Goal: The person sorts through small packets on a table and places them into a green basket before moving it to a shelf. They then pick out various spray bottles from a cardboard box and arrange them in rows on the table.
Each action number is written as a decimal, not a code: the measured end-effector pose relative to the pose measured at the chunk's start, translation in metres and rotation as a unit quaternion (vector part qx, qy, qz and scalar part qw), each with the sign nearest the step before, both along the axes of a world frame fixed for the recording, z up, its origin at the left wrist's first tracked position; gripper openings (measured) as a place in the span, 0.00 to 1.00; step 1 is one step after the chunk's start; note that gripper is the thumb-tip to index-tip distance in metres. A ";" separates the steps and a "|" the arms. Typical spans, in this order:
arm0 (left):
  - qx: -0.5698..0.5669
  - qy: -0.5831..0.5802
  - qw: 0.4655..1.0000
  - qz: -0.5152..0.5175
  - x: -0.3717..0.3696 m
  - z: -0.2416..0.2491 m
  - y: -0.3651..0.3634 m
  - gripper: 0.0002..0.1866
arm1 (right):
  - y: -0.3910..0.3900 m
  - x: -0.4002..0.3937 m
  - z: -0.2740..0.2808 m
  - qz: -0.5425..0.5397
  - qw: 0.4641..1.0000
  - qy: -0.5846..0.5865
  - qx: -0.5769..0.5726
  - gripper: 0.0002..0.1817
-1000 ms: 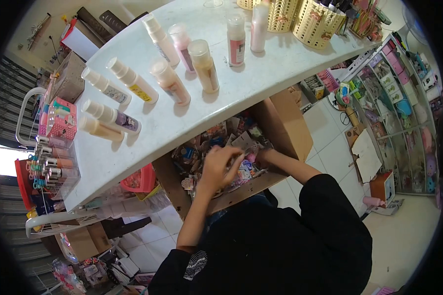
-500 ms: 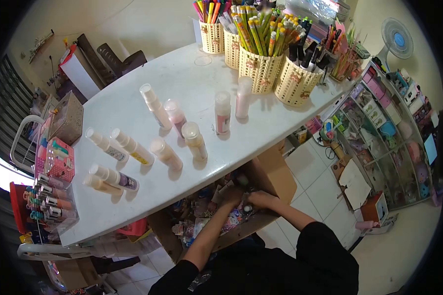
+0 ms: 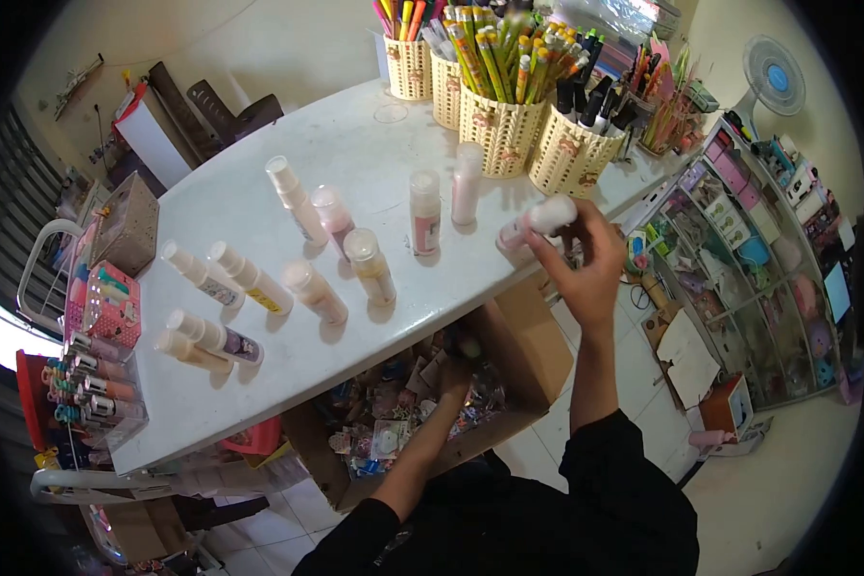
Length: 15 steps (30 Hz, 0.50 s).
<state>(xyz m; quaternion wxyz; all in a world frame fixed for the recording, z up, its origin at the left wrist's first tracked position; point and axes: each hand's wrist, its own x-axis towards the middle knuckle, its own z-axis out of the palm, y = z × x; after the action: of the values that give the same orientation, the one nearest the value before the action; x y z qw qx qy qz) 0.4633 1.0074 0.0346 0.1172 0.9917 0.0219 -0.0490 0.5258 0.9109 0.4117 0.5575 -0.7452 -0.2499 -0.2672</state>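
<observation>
At the white table's right front edge, my right hand (image 3: pixel 590 269) grips a small pink bottle with a white cap (image 3: pixel 550 215), which leans with its base low to the left. My left hand (image 3: pixel 454 372) reaches down into the cardboard box (image 3: pixel 538 350) below the table edge, among many small packets (image 3: pixel 390 437); its fingers are too dark and hidden to make out. Several bottles stand on the white table (image 3: pixel 355 125), among them a pink one (image 3: pixel 466 184), a clear-capped one (image 3: pixel 425 211) and a yellowish one (image 3: pixel 370 267).
Woven baskets of pencils (image 3: pixel 501 130) and dark pens (image 3: pixel 574 154) stand at the table's back right. A pink dotted box (image 3: pixel 115 312) and a lidded container (image 3: pixel 127 230) are on the left. A shelf unit (image 3: pixel 739 278) and a fan (image 3: pixel 774 75) are at right.
My right hand has risen out of the box to the table edge and now holds a pink bottle. My left hand remains in the box.
</observation>
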 end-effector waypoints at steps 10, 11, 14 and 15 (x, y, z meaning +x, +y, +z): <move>-0.051 -0.232 0.951 -0.198 -0.024 0.039 0.018 0.14 | 0.024 0.017 -0.016 0.046 0.999 0.020 0.002 0.14; -0.104 -0.176 0.961 -0.184 -0.027 0.037 0.017 0.16 | 0.025 0.018 -0.018 0.040 0.999 0.022 0.015 0.14; -0.250 -0.161 0.942 -0.155 -0.041 0.083 0.017 0.17 | 0.027 0.018 -0.021 0.041 0.998 0.018 0.032 0.15; -0.341 -0.206 0.905 -0.148 -0.047 0.119 0.019 0.15 | 0.029 0.017 -0.021 0.032 0.999 0.011 0.024 0.14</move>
<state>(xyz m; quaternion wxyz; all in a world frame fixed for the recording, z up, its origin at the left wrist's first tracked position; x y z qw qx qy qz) 0.4161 1.0263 0.1532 0.4412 0.8713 -0.1674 0.1352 0.5433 0.9396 0.3912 0.5865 -0.7260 -0.2612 -0.2466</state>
